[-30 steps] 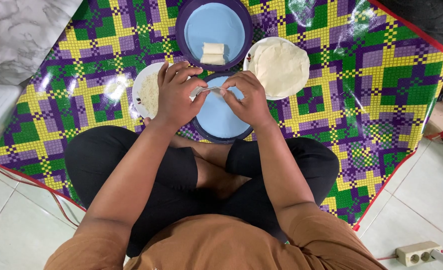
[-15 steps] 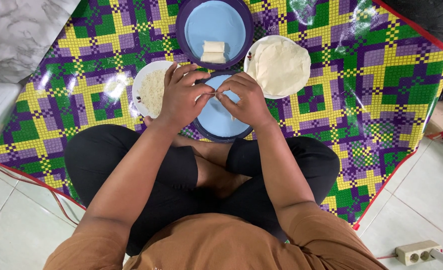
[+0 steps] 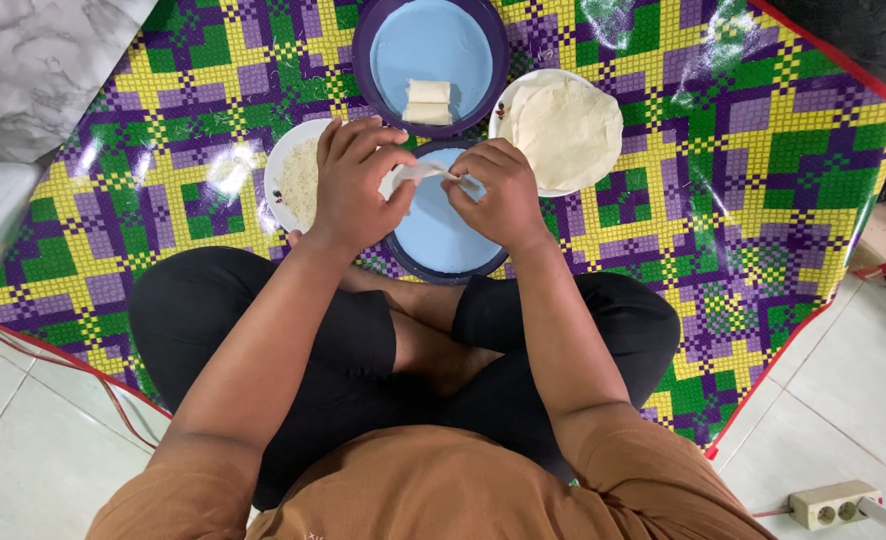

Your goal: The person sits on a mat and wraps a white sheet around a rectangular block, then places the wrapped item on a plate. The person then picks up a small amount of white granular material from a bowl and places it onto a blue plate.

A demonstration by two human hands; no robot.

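1. Pinching a thin pale wrapper (image 3: 421,173) from both sides, the left hand (image 3: 355,185) and the right hand (image 3: 503,192) meet over the near blue plate (image 3: 441,235), just above the middle of the frame. Both hands are closed on the wrapper, fingertips gripping its edges; only a small strip of it shows between them.

2. Compared with a second ago, the hands have drawn slightly closer and the fingers curl more tightly over the piece. The visible strip has shrunk, which I read as the wrapper being folded or rolled tighter, though what lies inside it is hidden by the fingers.

3. The near blue plate has not shifted. It sits on the checked mat (image 3: 743,200) just in front of the person's crossed legs.

4. At the top centre, the far blue plate (image 3: 403,40) carries two finished pale rolls (image 3: 429,102) side by side, the same count as in the earlier pictures, so nothing new has been set down there.

5. To the upper right of the hands, a white plate (image 3: 511,92) holds a stack of round flat wrappers (image 3: 568,130), unchanged.

6. To the left, partly under the left hand, a white dish (image 3: 283,165) holds a pale grainy filling (image 3: 301,180), also as before.

7. At the lower right corner, a power strip (image 3: 835,503) lies on the tiled floor (image 3: 23,450), well apart from the work.
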